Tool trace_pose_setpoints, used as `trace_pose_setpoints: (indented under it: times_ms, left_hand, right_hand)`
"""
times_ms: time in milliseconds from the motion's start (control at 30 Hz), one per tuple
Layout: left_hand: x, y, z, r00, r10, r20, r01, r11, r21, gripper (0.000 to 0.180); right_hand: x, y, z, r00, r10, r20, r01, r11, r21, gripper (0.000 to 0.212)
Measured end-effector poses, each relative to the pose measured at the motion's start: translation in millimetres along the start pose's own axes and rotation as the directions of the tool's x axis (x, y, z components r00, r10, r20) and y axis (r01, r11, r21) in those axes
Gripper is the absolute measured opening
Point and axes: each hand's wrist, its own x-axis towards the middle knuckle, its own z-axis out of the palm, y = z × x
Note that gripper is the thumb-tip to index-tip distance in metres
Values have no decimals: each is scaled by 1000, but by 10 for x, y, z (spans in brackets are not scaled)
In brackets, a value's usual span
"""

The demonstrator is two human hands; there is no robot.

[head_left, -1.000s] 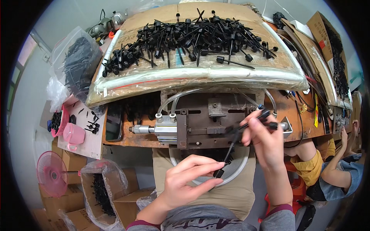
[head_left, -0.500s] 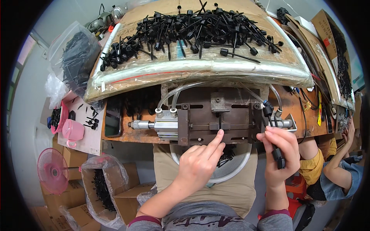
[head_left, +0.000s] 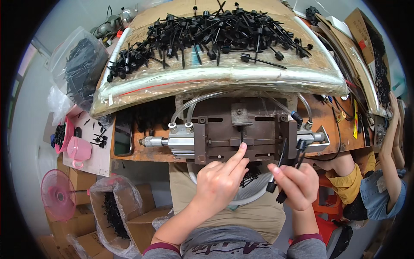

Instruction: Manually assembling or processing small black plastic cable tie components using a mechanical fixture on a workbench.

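Note:
My left hand [head_left: 220, 181] reaches over the front of a dark metal fixture [head_left: 220, 118]. Its index finger is stretched out, with the tip at a thin black rod [head_left: 242, 134] seated upright in the picture at the fixture's centre block. The other fingers are loosely bent, and nothing shows in them. My right hand [head_left: 300, 183] is closed on several black plastic rods with thick heads [head_left: 271, 186], in front of the fixture's right side. One rod angles out left of the others between thumb and fingers. The fingers partly cover the bunch.
Silver cylinders [head_left: 181, 144] with clear tubes flank the fixture. Behind it, a pile of black headed rods [head_left: 224, 32] lies on a wrapped cardboard board [head_left: 258, 77]. A white basket [head_left: 258, 194] sits below at my lap. Another person's arm [head_left: 390, 134] is at the right.
My right hand has moved left and lower with the rods, and one rod now stands apart from the bunch. My left fingertip stays at the centre block. The other person's arms have shifted up.

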Motion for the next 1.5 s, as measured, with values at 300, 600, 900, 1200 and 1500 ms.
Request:
trace_pose_setpoints:
  times_ms: [300,600,900,1200,1500]
  left_hand:
    - [-6,167,-176,996,22,-86,-58,898,-437,34]
    - [-96,207,-234,995,-8,-99,-29,931,-365,32]
    - [-70,3,41,994,75,-74,-74,997,25,26]
    - [38,18,9,997,73,0,-72,993,92,24]
    - [77,38,-32,998,54,35,-57,994,90,26]
  right_hand:
    - [-57,-31,130,987,-140,-82,133,988,-83,29]
    - [-117,-44,124,990,127,-52,-120,984,130,33]
    - [-95,-121,64,855,516,-42,-431,754,497,20]
    - [-68,-181,-59,582,748,320,-596,124,793,16]
    - [15,-146,-101,426,622,657,-632,-316,708,28]
